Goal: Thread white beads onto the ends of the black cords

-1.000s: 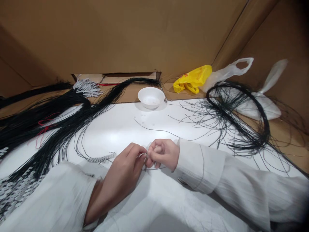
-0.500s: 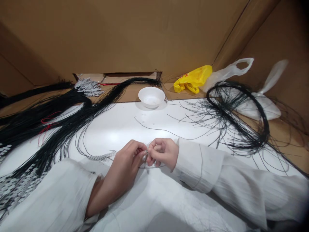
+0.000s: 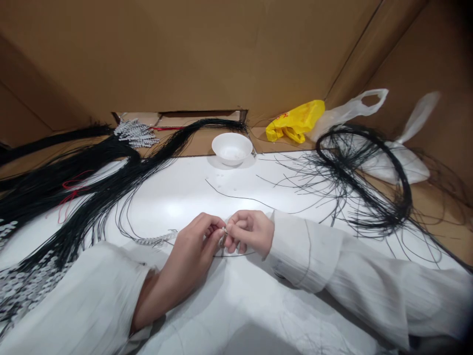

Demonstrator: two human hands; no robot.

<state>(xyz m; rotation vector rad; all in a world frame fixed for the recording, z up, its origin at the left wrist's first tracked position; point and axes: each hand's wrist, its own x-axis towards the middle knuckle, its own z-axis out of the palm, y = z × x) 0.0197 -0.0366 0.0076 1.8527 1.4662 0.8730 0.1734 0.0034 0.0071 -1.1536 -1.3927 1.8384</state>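
My left hand (image 3: pixel 192 249) and my right hand (image 3: pixel 248 231) meet fingertip to fingertip over the white table (image 3: pixel 236 305). Both pinch a small silvery piece at the end of a thin black cord (image 3: pixel 236 197), which runs from my fingers toward the back. The piece itself is too small to name. A short silvery beaded strip (image 3: pixel 155 240) lies on the table just left of my left hand. Both arms wear white sleeves.
A white bowl (image 3: pixel 231 147) stands at the back centre. Thick bundles of black cords (image 3: pixel 92 187) sweep across the left side, with silvery ends (image 3: pixel 135 133) at the back left. A coil of black cords (image 3: pixel 364 177) lies right, beside a yellow bag (image 3: pixel 295 121) and white bags (image 3: pixel 401 158). Cardboard walls enclose everything.
Both hands have shifted very slightly away from me and stayed pinched together; nothing else has moved.
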